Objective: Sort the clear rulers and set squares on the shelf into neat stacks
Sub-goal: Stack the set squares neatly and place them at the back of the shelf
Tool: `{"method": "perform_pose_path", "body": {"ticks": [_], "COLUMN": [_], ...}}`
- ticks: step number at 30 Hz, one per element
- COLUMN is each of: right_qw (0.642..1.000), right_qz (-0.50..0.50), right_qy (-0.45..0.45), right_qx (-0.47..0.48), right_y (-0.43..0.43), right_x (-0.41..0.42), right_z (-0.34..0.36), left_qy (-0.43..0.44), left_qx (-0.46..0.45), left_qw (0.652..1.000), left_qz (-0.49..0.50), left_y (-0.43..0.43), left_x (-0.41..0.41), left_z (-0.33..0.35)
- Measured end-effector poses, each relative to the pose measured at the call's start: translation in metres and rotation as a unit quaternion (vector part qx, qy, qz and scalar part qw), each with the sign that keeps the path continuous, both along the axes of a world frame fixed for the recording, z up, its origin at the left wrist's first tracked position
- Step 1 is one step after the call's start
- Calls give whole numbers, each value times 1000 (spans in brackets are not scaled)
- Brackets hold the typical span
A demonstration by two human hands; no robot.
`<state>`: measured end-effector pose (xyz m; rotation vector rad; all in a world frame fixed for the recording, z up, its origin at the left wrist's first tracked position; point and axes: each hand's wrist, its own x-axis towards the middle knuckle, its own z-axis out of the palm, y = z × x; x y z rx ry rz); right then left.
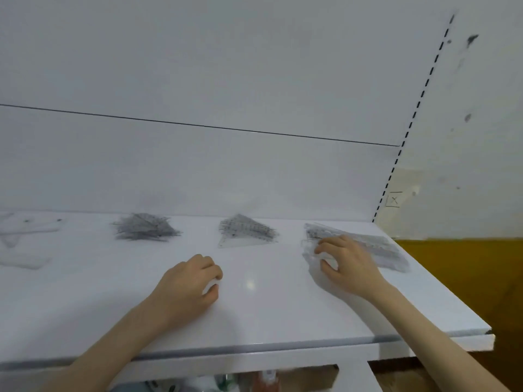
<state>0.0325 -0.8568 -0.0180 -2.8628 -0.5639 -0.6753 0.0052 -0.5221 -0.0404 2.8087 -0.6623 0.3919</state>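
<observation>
On the white shelf lie three piles of clear plastic. A messy heap of clear set squares sits left of centre, and a second pile of triangular set squares lies in the middle. At the right lies a stack of clear rulers. My right hand rests on the left end of that ruler stack, fingers curled round its edge. My left hand lies on the bare shelf in front of the middle pile, fingers curled under, holding nothing that I can see.
Faint clear shapes lie blurred at the far left of the shelf. A white back panel rises behind the piles. The shelf's right edge drops to a yellow-brown floor. Bottles show below the front edge.
</observation>
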Motion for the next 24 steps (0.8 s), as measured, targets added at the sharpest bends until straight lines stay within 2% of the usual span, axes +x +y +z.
{"method": "perform_pose_path", "body": {"ticks": [6, 13, 24], "right_qw": [994, 977, 968], "right_qz": [105, 211, 244], "right_qy": [2, 27, 49], "right_qx": [-5, -17, 41], "right_y": [115, 273, 501], "right_x": [-4, -9, -26], "right_z": [7, 5, -5], "left_qy": [-2, -1, -6], "left_qx": [-17, -9, -50], "left_qw": [997, 984, 977], "left_qz": [75, 177, 208], "left_y": [81, 225, 437], "left_x": [-39, -88, -124], "left_z": [10, 15, 16]}}
